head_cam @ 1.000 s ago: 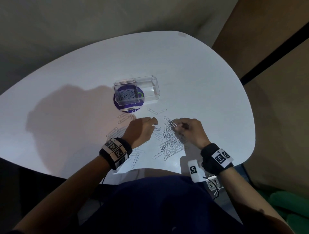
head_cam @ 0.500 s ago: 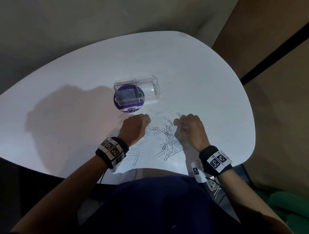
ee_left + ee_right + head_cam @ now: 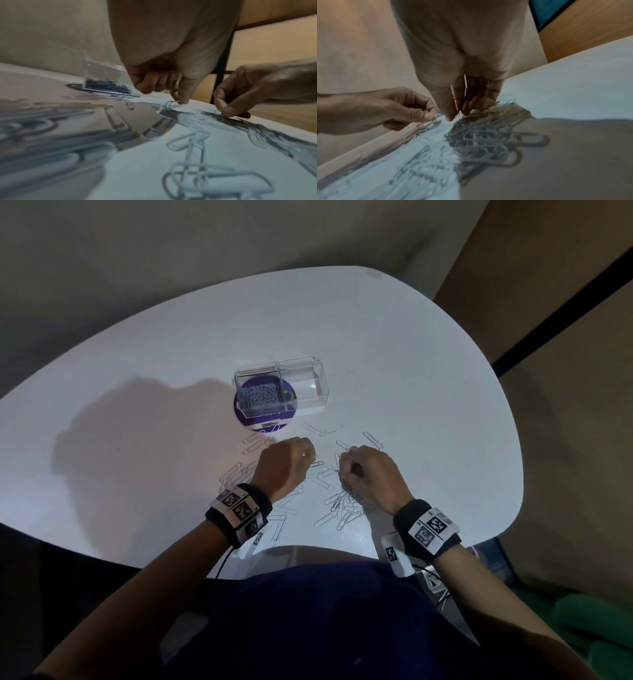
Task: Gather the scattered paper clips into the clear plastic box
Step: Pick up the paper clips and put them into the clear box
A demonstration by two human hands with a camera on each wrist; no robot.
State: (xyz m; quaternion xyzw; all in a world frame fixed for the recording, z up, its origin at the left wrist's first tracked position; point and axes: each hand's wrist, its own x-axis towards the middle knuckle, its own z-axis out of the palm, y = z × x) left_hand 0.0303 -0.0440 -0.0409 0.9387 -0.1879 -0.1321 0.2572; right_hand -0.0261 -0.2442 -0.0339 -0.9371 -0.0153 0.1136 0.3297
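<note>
The clear plastic box point(image 3: 310, 385) stands mid-table; its left compartment holds a heap of paper clips point(image 3: 259, 398). Loose silver paper clips point(image 3: 337, 508) lie scattered in front of it. My left hand point(image 3: 310, 456) is just in front of the box and pinches one paper clip point(image 3: 172, 104) between thumb and forefinger, lifting its end off the table. My right hand point(image 3: 345, 465) is beside it. Its thumb and fingers point(image 3: 452, 115) are down on a dense pile of clips point(image 3: 488, 135) and pinch a clip point(image 3: 218, 112) there.
The box sits partly on a round purple sticker point(image 3: 263, 417) on the white table point(image 3: 411, 364). More clips point(image 3: 234, 474) lie left of my left wrist. The table's near edge is close to my body, and cables hang at the lower right point(image 3: 435, 580).
My right hand has lowered from holding a clip in the air onto the pile and shifted slightly left. My left hand has curled and taken a clip between thumb and forefinger.
</note>
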